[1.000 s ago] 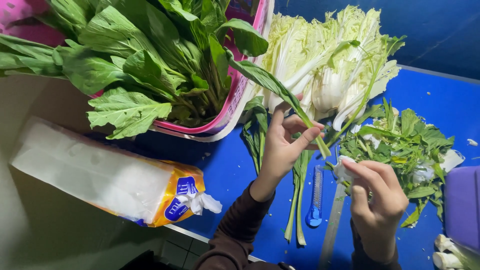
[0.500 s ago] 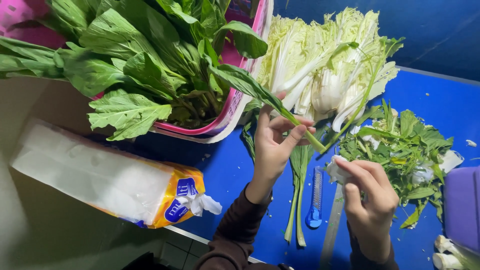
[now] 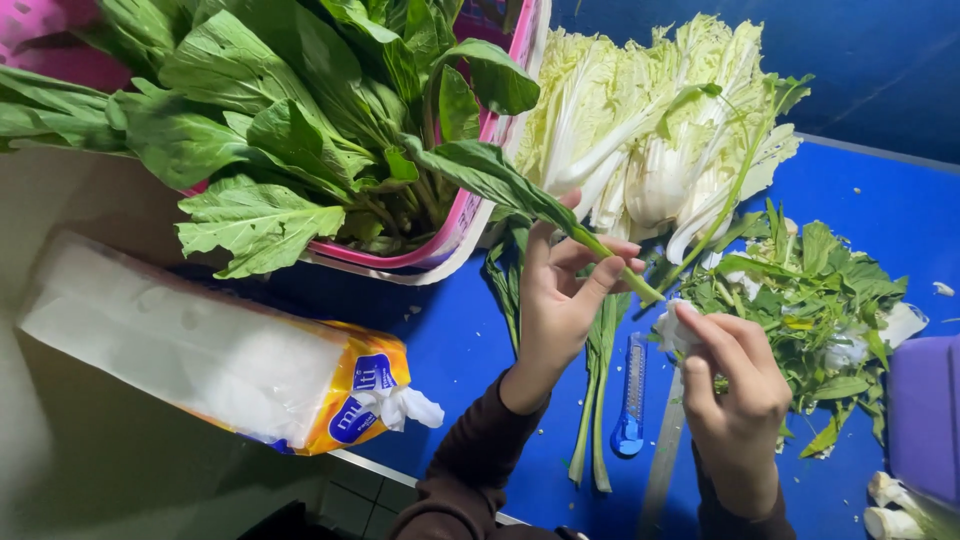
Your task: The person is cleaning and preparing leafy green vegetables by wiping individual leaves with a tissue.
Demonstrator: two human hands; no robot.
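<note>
Lower left: long soft packet [image 3: 200, 350] in clear and white film, end panel orange-yellow with a blue label patch, white tissue tuft protruding, lying across the edge of the blue worktop [image 3: 450, 350]. Upper left: pink plastic basket [image 3: 462, 215] heaped with broad, crinkled dark-green leaves. Top centre: pale, ribbed cabbage leaves [image 3: 640, 130], white stalks fanned out. Left hand [image 3: 560, 300] raised from a brown sleeve, palm facing away, thumb and forefinger in a narrow grip on a leafy green stem [image 3: 520, 195], blade slanting up-left over the basket rim, thin stalk end reaching down-right toward the other hand. Right hand [image 3: 735, 390] curled, knuckles up, fingers closed on a small whitish piece [image 3: 672, 328], possibly a cut stalk base; detail blurred. Between the wrists, flat on the worktop: slim blue utility knife [image 3: 632, 400] and two long green stalks [image 3: 595, 400] lying side by side. Right of the hands: loose heap of small trimmed leaves [image 3: 820, 300], matte green with yellowing bits. Far right edge: purple rounded container [image 3: 925, 410]; below it, white stem ends [image 3: 890, 505].
</note>
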